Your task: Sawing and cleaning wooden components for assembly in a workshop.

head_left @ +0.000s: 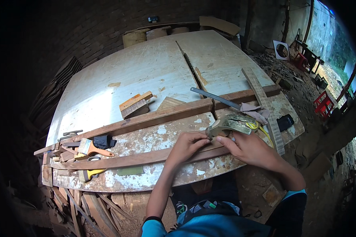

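Observation:
My left hand (189, 147) is closed, its fingertips pinched at the lower left edge of a curved, glossy olive-brown piece (234, 123). What lies in that pinch is hidden. My right hand (252, 149) is closed around the same curved piece, the thumb on the near side and the other fingers mostly behind it. Both hands are just above a long brown wooden strip (156, 157) at the table's near edge. Beyond them a hacksaw blade (214, 98), with a grey cloth (256, 112) around one end, leans over a second wooden beam (162, 113).
On the worn table (106, 94) are wood blocks (135, 105), an orange-handled paintbrush (91, 147), a yellow-handled brush (91, 173), a green sheet (130, 170), a long pale board (263, 106) and a dark case (285, 122). Scrap wood (95, 211) lies on the floor.

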Tool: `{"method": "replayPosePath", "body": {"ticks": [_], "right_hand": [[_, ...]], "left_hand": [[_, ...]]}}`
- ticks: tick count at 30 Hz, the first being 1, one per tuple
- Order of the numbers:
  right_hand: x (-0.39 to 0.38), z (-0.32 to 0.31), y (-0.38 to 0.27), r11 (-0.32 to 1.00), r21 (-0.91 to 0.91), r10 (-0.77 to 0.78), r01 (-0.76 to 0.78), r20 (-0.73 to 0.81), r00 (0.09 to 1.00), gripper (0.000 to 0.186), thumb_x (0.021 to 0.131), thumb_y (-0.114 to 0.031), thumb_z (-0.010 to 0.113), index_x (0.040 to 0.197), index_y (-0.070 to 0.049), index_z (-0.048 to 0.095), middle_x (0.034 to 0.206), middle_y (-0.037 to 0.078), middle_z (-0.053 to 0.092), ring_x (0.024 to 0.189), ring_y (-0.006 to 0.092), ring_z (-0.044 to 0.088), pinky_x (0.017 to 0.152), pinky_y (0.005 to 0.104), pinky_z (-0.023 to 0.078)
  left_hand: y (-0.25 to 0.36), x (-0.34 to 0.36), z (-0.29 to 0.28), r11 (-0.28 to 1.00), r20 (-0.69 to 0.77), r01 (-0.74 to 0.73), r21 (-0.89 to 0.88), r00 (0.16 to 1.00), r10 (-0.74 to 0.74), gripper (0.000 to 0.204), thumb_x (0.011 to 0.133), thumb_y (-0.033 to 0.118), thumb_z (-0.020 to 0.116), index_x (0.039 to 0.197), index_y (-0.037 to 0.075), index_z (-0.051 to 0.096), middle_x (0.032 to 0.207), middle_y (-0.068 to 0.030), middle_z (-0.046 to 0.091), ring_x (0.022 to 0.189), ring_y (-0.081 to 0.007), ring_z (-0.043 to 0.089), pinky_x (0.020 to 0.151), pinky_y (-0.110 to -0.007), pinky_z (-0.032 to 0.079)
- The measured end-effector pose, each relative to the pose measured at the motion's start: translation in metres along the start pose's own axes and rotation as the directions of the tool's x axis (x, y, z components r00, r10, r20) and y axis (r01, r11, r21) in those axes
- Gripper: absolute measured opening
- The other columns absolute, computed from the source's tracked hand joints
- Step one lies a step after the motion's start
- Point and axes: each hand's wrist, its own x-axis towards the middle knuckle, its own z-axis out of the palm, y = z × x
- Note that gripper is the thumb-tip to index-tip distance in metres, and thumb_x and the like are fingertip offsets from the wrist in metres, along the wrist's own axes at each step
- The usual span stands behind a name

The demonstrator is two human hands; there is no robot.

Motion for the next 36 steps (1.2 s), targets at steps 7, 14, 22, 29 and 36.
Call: {"method": "replayPosePath", "body": {"ticks": [7, 14, 22, 29, 36], "right_hand": [[0.001, -0.001, 0.001, 0.995, -0.024, 0.1, -0.098, 0.097, 0.99, 0.028, 0.084, -0.013, 0.054, 0.11, -0.002, 0.057, 0.089, 0.018, 0.061, 0.083, 0.0321, 0.063, 0.075, 0.0443, 0.05], [0.0, 0.007, 0.0, 0.981, 0.029, 0.186, -0.192, 0.143, 0.972, 0.024, 0.091, -0.019, 0.048, 0.102, 0.0, 0.06, 0.089, 0.019, 0.061, 0.086, 0.0359, 0.06, 0.076, 0.0428, 0.049], [0.002, 0.015, 0.002, 0.965, 0.1, 0.228, -0.244, 0.15, 0.962, 0.032, 0.091, -0.026, 0.049, 0.106, 0.001, 0.059, 0.094, 0.022, 0.061, 0.089, 0.0387, 0.059, 0.079, 0.0436, 0.047], [-0.001, 0.0, 0.027, 0.954, 0.095, 0.277, -0.285, 0.095, 0.956, 0.037, 0.091, -0.029, 0.048, 0.107, 0.003, 0.058, 0.098, 0.024, 0.06, 0.095, 0.0388, 0.057, 0.082, 0.0451, 0.045], [0.056, 0.045, 0.08, 0.937, 0.26, 0.213, -0.234, 0.108, 0.971, 0.045, 0.073, -0.013, 0.06, 0.116, -0.002, 0.049, 0.099, 0.025, 0.06, 0.098, 0.0377, 0.057, 0.084, 0.0434, 0.045]], "left_hand": [[-0.004, 0.001, 0.0, 0.999, -0.01, -0.032, 0.002, 0.999, 0.032, 0.018, 0.083, 0.013, 0.063, 0.094, -0.002, 0.066, 0.084, -0.013, 0.068, 0.074, -0.017, 0.065, 0.069, -0.028, 0.049], [-0.006, 0.0, 0.002, 0.999, 0.001, -0.032, -0.023, 0.999, 0.032, 0.019, 0.083, 0.013, 0.063, 0.095, -0.001, 0.066, 0.084, -0.0124, 0.069, 0.075, -0.0164, 0.065, 0.069, -0.027, 0.049], [-0.009, 0.0, 0.0, 0.999, 0.003, -0.043, -0.026, 0.999, 0.043, 0.02, 0.084, 0.013, 0.062, 0.097, -0.001, 0.066, 0.088, -0.0135, 0.068, 0.078, -0.0195, 0.066, 0.071, -0.029, 0.049], [-0.008, 0.001, 0.008, 0.995, -0.009, -0.032, -0.095, 0.999, 0.031, 0.014, 0.085, 0.009, 0.059, 0.091, -0.003, 0.063, 0.083, -0.01, 0.067, 0.078, -0.0131, 0.061, 0.071, -0.026, 0.047], [-0.013, -0.009, 0.005, 0.969, -0.085, -0.234, 0.076, 0.967, 0.24, 0.009, 0.078, -0.001, 0.06, 0.085, -0.004, 0.065, 0.08, -0.0122, 0.067, 0.076, -0.0167, 0.064, 0.07, -0.026, 0.05]]}}
